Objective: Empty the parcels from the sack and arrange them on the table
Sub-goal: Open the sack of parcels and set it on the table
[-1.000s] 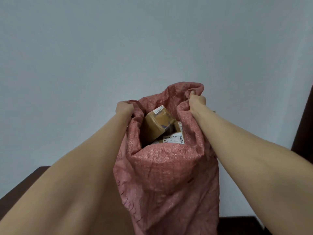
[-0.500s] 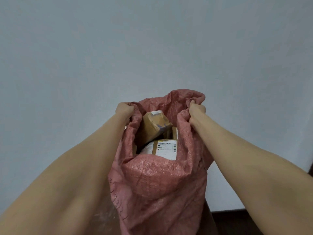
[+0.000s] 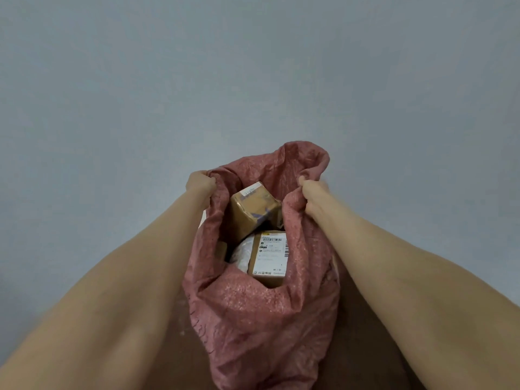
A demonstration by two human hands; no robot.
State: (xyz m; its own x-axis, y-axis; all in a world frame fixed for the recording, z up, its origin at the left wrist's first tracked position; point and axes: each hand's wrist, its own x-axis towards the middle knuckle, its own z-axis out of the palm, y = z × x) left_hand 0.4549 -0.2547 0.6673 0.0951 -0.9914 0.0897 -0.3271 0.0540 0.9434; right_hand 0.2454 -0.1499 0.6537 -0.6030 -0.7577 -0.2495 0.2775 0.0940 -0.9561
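Right now your left hand (image 3: 200, 183) grips the rim of the pink woven sack (image 3: 264, 319) with fingers curled into the fabric, and your right hand (image 3: 314, 196) bunches the opposite rim the same way, so the mouth gapes between them. Between your hands, just inside the opening, a taped brown box (image 3: 251, 211) sits tilted. Nearer you lies a box with a white shipping label (image 3: 269, 256), and beside it, toward your left hand, a pale wrapped parcel (image 3: 241, 253).
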